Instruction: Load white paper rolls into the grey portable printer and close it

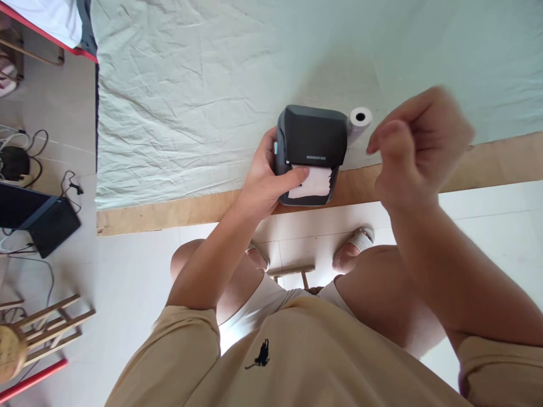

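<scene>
A dark label printer (316,133) is at the front edge of the cloth-covered table. My left hand (271,178) is wrapped round its left side, with the thumb on a piece of white paper (316,182) that sticks out below the printer's lid. Beside the printer's upper right corner stands a small white roll (358,124) with a dark core. My right hand (418,144) is raised to the right of the roll, apart from it and blurred, its fingers curled in; whatever they hold, if anything, is hidden.
Pale green wrinkled cloth (182,102) covers the table up to its bare wooden edge (169,219). On the floor at the left are cables, a black flat device (55,226) and a wooden stool (51,333).
</scene>
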Motion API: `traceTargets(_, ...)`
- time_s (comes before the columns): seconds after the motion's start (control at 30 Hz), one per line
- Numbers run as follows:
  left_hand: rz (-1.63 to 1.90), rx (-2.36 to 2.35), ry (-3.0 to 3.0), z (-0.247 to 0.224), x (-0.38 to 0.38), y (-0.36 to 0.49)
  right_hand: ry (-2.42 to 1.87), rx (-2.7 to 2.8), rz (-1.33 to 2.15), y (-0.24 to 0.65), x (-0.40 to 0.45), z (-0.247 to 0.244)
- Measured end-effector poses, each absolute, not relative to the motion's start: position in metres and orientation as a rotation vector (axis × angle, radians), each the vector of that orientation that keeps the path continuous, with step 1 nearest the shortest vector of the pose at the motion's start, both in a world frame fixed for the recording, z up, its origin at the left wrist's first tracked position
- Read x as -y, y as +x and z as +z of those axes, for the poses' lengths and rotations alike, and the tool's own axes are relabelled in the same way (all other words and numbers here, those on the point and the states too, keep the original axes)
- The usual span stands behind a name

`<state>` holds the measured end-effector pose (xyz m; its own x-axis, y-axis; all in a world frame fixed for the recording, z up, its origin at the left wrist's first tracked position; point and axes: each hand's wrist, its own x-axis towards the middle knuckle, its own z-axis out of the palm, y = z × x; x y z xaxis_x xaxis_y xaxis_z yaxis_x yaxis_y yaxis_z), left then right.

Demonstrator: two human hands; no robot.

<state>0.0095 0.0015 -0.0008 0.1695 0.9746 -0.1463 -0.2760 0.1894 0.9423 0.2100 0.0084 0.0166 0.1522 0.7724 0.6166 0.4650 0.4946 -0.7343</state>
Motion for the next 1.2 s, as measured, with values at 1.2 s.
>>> traceTargets(1.2, 1.236, -0.869, 0.642, -0.002, -0.008, 0.017, -1.131, 1.599, 0.913, 0.215, -0.006, -0.004)
